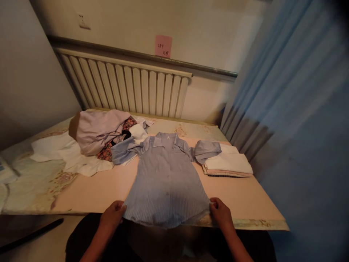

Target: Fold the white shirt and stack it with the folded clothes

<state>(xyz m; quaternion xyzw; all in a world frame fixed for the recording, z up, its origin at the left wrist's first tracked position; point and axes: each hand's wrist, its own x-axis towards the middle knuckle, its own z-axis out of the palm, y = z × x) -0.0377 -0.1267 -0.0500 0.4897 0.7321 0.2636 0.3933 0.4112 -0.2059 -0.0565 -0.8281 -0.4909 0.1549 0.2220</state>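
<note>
A blue-grey pleated shirt (167, 174) lies front side up on the table, collar pointing away from me. Its hem hangs slightly over the near edge. My left hand (113, 215) pinches the left corner of the hem, and my right hand (220, 211) pinches the right corner. The hem is spread out between them. One sleeve (124, 149) reaches left against a heap of clothes. On the right, the other sleeve (208, 150) is bunched over a stack of folded clothes (231, 162).
A loose heap of clothes (100, 131), with pink, white and flowered pieces, covers the table's back left. Behind the table stands a radiator (128, 83) under a pink note (163, 46). A blue curtain (294, 120) hangs along the right side. The floral tablecloth (29, 189) shows at left.
</note>
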